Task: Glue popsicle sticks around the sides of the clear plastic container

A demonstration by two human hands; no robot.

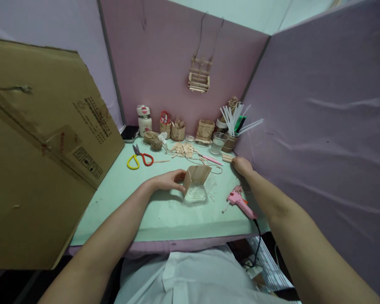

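Note:
My left hand [172, 180] grips the left side of a small clear plastic box [196, 194] standing on the table. Flat wooden craft sticks line its left and back walls, forming a brown panel [199, 174]. Its right and front sides are bare see-through plastic. Over at the right wall, my right hand [241, 165] is closed at the end of some flat wooden sticks [227, 158]; its fingertips are partly hidden. A pink hot glue gun [241, 202] lies between the box and my right forearm.
Scissors [139, 158], loose wooden sticks [183, 149], a pink pen-like tool [212, 159] and twine [153, 140] lie on the table [120, 211]. Behind stand a clear cup [218, 143], stick-covered pots [177, 132] and a white jar [144, 121]. A large cardboard sheet [44, 160] leans at left.

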